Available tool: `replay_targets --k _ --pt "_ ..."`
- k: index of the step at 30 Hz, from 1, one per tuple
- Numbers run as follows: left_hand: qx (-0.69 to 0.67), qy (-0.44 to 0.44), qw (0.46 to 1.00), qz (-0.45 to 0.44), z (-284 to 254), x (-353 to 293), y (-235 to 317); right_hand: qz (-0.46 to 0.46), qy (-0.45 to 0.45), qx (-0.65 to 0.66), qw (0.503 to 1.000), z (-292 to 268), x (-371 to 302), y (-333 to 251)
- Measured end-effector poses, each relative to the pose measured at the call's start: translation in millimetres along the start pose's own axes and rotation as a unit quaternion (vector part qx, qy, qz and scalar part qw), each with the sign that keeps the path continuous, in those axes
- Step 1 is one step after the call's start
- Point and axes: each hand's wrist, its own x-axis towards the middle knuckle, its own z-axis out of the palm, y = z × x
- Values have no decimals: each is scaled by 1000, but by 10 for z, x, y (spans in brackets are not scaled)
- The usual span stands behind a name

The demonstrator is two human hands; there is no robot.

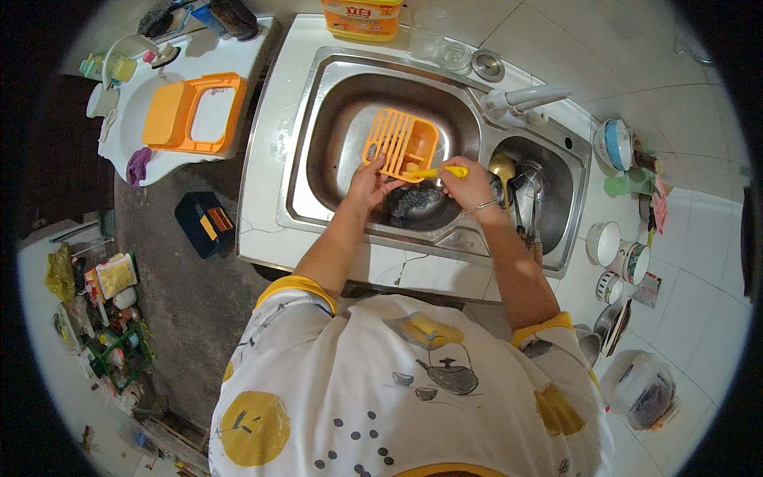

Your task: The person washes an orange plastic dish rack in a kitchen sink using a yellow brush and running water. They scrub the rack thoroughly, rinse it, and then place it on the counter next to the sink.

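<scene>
My left hand (pixel 370 186) is closed on the lower left edge of an orange slotted plastic rack (pixel 420 145), which is tilted over the large basin of a steel sink (pixel 296 171). The rack has parallel bars on its left and small compartments on its right. My right hand (pixel 469 184) grips a small yellow-handled brush (pixel 433 172), its head against the rack's lower right part. Below them on the basin floor lies a dark, foamy-looking patch (pixel 415 203) that I cannot identify. A bracelet circles my right wrist.
The small right basin holds a golden ladle (pixel 501 165) and other long utensils beneath a white faucet (pixel 526 97). An orange tub (pixel 362 17) and glass jars (pixel 429 33) stand behind. Bowls (pixel 603 242) line the right side. Orange plastic parts (pixel 169 115) rest on the left washbasin.
</scene>
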Motion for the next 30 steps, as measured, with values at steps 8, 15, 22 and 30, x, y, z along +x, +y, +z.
replay_targets --k 8,15,22,30 --pt "31 -91 995 33 319 -304 200 -166 45 -241 955 361 -246 -410" --pt "27 -32 998 56 139 -541 381 -176 11 -183 967 7 -516 -974" --pt "36 -131 990 37 288 -606 387 -199 9 -303 932 403 -431 -820" --pt "-19 -77 996 42 44 -646 397 -120 -38 -165 978 -194 -620 -1293"
